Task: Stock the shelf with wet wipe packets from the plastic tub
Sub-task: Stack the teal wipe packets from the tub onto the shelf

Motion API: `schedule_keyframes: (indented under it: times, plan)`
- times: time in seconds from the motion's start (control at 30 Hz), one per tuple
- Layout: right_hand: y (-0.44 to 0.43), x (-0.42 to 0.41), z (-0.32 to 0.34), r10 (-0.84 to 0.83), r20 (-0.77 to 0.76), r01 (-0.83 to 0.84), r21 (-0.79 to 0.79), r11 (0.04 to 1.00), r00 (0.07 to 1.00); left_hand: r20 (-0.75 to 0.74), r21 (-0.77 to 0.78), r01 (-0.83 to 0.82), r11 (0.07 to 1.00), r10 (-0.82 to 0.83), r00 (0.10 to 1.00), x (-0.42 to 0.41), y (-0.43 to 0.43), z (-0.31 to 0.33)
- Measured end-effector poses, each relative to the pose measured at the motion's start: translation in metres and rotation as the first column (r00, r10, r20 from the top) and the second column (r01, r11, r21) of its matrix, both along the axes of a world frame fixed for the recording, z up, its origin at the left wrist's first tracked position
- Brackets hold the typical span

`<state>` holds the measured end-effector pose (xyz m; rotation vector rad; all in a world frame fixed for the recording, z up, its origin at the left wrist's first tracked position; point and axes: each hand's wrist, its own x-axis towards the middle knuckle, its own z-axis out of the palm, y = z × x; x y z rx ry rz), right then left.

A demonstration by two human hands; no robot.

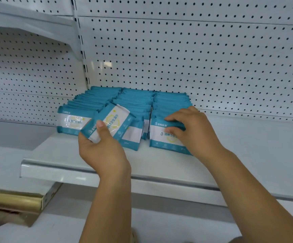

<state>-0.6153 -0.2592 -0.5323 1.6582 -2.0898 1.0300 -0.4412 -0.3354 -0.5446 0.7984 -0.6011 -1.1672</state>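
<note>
Three rows of teal-and-white wet wipe packets stand upright on the white shelf, running back to the pegboard. My left hand grips one packet, tilted, in front of the left and middle rows. My right hand rests on the front packet of the right row, fingers curled over its top edge. The plastic tub is out of view.
White pegboard back wall rises behind the rows. An upper shelf bracket juts out at top left. A lower shelf holds a gold-coloured box at the bottom left. Bare shelf surface stretches right of the packets.
</note>
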Motion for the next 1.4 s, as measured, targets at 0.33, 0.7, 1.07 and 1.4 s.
schedule_keyframes:
  times: [0.33,0.7,1.07,1.4]
  plan:
    - [0.027,-0.004,-0.006,-0.021,-0.076,0.040,0.260,0.965,0.997,0.116,-0.010,0.238,0.971,-0.235,0.965,0.017,-0.017,-0.004]
    - [0.008,-0.001,-0.016,-0.081,-0.128,0.105,0.195,0.975,0.988,0.195,-0.002,0.393,0.920,-0.385,0.902,0.041,-0.025,-0.006]
    - [0.009,0.051,-0.007,0.124,0.130,-0.120,-0.037,0.992,0.984,0.304,0.033,0.510,0.860,-0.494,0.814,0.059,-0.032,-0.002]
    - [-0.013,0.068,-0.014,0.250,0.554,-0.321,0.033,0.946,0.794,0.555,-0.077,0.561,0.824,-0.432,0.711,0.070,-0.042,-0.003]
